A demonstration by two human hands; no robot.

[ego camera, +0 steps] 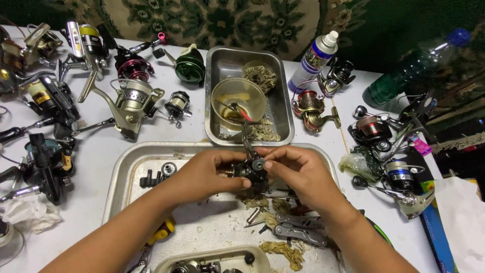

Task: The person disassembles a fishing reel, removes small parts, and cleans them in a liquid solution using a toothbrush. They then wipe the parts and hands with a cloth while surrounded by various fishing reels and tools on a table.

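Observation:
Both hands meet over a large metal tray (124, 172). My left hand (209, 174) grips a small black fishing reel body (250, 171) from the left. My right hand (298, 172) pinches the same reel from the right, fingertips on a round silver part at its centre. A thin bail arm sticks up from the reel toward the far tray. Below the hands lie folding pliers (298, 230), small metal pins and scraps of dirty rag.
A smaller steel tray (283, 101) behind holds a plastic cup (237, 98) with a brush and rags. Several fishing reels crowd the white table, left (129, 103) and right (376, 131). A spray bottle (313, 58) and a green bottle (409, 71) stand at the back right. A yellow-handled tool (161, 233) lies near my left forearm.

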